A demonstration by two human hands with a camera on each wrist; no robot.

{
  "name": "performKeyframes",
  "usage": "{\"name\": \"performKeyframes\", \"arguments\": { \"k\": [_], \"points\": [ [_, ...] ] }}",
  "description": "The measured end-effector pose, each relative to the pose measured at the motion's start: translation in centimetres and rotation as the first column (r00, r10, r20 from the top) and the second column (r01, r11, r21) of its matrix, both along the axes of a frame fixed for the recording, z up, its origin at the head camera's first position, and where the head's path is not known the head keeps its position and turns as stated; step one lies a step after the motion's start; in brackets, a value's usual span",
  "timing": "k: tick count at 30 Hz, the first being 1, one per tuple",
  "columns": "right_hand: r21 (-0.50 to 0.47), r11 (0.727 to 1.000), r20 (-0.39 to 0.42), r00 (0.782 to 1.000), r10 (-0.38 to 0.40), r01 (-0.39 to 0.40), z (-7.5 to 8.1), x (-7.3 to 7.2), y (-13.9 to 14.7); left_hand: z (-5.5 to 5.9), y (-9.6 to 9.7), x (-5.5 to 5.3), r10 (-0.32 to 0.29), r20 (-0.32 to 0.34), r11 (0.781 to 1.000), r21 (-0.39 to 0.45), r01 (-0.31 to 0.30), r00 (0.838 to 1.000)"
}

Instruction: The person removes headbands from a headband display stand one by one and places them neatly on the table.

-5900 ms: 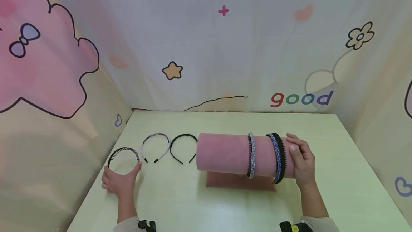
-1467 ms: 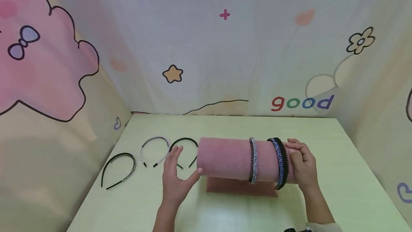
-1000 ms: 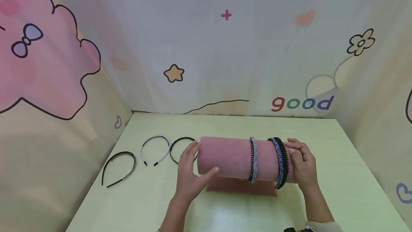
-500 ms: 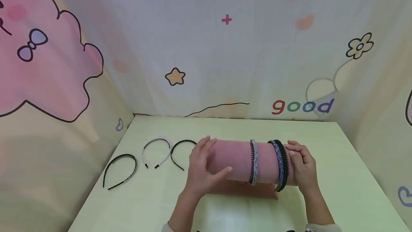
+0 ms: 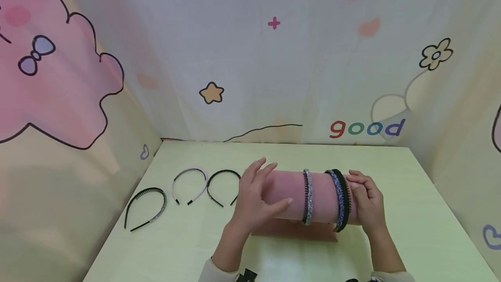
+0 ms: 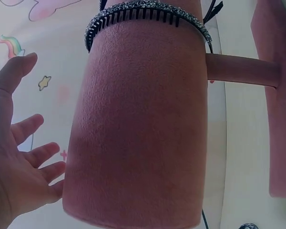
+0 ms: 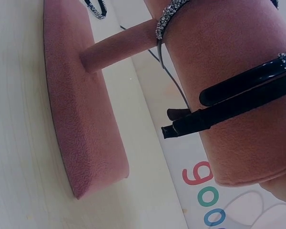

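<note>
A pink headband stand (image 5: pixel 287 193), a padded roll on a flat base, stands on the table. It carries a silver glitter headband (image 5: pixel 309 197) near its middle, and a blue glitter headband (image 5: pixel 339 199) beside a black headband (image 5: pixel 346 203) toward the right. My right hand (image 5: pixel 369 203) grips the roll's right end; in the right wrist view only a little of this hand (image 7: pixel 281 188) shows. At the left end my left hand (image 5: pixel 254 199) is spread, its thumb in front of the roll. The left wrist view has those fingers (image 6: pixel 43 155) extended alongside the roll, contact unclear.
Three headbands lie on the table (image 5: pixel 176 247) to the left: a black one with a sparkly side (image 5: pixel 151 189), a pale lilac one (image 5: pixel 205 185) and a thin black one (image 5: pixel 225 171). A printed curtain (image 5: pixel 250 55) backs the table.
My left hand has let go of the sparkly-sided headband, which lies at the left, and has moved right to the stand's left end. My right hand keeps its grip on the roll.
</note>
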State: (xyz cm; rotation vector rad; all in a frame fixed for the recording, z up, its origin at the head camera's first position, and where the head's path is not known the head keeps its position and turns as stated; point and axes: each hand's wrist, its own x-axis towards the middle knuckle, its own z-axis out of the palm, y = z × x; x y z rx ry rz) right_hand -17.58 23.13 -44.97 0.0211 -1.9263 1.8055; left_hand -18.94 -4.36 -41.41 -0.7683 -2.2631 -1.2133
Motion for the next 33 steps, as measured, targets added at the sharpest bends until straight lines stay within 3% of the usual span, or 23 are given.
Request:
{"name": "performKeyframes", "arguments": {
  "k": [4,13,25,33],
  "points": [
    [-0.015,1.0,-0.009,1.0,0.004,-0.004,0.0,0.0,0.0,0.4,0.7,-0.4,-0.002,-0.041,0.998,-0.071,0.0,0.999],
    [0.002,1.0,-0.002,1.0,-0.014,0.014,0.1,-0.1,-0.1,1.0,2.0,-1.2,-0.028,-0.027,0.977,-0.213,0.021,0.999],
    [-0.025,1.0,-0.008,1.0,-0.008,0.008,0.0,0.1,-0.1,1.6,3.6,-2.4,-0.093,0.075,0.934,-0.34,0.114,0.993],
    [-0.044,0.999,-0.018,1.0,-0.017,0.016,0.0,-0.1,-0.3,1.6,4.1,-2.7,-0.082,0.179,0.895,-0.42,0.151,0.981]
  ]
}}
